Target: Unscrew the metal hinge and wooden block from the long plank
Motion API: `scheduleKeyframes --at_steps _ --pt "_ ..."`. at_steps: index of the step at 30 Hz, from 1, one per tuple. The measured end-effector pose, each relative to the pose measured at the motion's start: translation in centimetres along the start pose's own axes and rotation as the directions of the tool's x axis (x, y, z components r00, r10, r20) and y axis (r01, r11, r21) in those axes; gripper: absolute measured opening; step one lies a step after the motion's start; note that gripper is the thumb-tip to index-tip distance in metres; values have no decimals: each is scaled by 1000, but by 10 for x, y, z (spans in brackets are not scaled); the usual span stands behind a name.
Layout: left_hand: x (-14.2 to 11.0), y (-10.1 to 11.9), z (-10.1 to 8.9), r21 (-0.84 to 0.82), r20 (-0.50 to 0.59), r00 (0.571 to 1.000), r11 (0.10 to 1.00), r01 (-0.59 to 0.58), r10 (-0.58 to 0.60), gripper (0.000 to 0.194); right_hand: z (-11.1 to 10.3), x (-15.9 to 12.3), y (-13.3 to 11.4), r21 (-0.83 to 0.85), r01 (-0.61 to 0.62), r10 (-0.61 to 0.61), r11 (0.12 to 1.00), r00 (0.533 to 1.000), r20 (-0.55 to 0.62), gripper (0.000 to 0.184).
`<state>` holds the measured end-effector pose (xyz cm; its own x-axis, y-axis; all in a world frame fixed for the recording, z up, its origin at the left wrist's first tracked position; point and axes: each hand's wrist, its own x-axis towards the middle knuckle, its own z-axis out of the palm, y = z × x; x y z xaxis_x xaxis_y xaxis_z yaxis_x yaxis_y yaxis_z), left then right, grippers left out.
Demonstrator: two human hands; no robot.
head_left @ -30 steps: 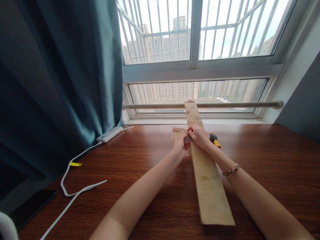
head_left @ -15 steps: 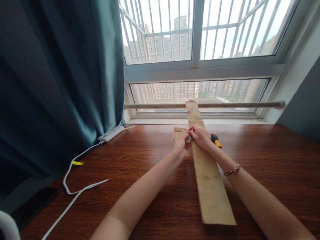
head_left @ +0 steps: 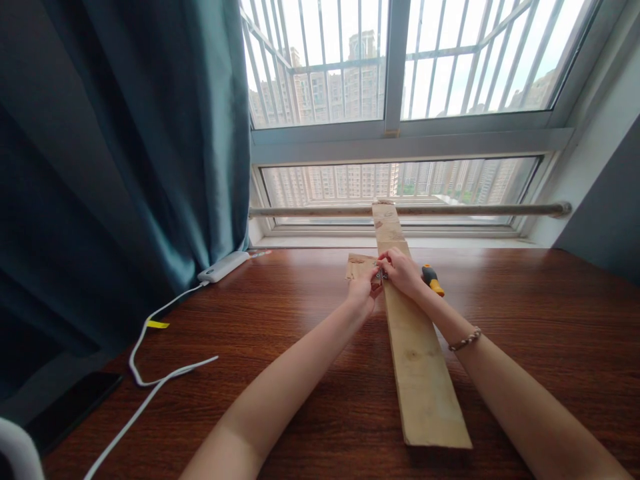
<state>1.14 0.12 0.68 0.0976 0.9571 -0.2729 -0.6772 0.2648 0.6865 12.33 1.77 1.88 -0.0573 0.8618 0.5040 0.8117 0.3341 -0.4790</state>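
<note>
Surroundings: blue-green curtain point(head_left: 150, 133), hanging at the left; barred window point(head_left: 320, 147), ahead; horizontal rail point(head_left: 475, 211), across its lower pane. White box-shaped device point(head_left: 223, 267), beside the curtain; white cable point(head_left: 200, 364) with yellow tag point(head_left: 159, 325), lying at left; dark flat object point(head_left: 75, 410), lower left. Tool with black-and-yellow handle point(head_left: 433, 281), just right of the right wrist, the nearest item to that arm.

Work: long pale board point(head_left: 420, 353), lying lengthwise on the brown tabletop point(head_left: 550, 320), knotted, rougher and marked toward the far end; short wooden piece point(head_left: 358, 265), at its left side, grain streaked; small metal fitting point(head_left: 383, 274), at the join, partly covered by fingers.

Hands: left hand point(head_left: 361, 293), closed round the near side of the short piece; right hand point(head_left: 403, 272), resting over the board, fingers drawn narrow at the fitting, whether gripping or merely touching cannot be told.

Edges: board's far end overlapping the rail in view, contact uncertain; tabletop stretching right of the tool and between cable and left forearm
</note>
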Motion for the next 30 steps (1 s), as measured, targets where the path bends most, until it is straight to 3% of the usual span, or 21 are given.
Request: scheduleKeyframes --at_steps 8,14,20,30 --pt "1 -2 -1 -12 -3 1000 1000 -3 3 9 1 8 13 202 18 -33 979 997 72 19" --pt "3 -4 -2 -18 -9 999 999 -32 32 12 1 11 11 330 -110 57 937 984 166 25" --pt "4 -4 -3 -3 -5 999 999 -31 31 10 -2 11 7 271 -171 140 947 982 127 21" --pt "3 -1 -1 24 -14 999 999 -29 30 8 3 12 13 414 -188 164 890 982 93 23"
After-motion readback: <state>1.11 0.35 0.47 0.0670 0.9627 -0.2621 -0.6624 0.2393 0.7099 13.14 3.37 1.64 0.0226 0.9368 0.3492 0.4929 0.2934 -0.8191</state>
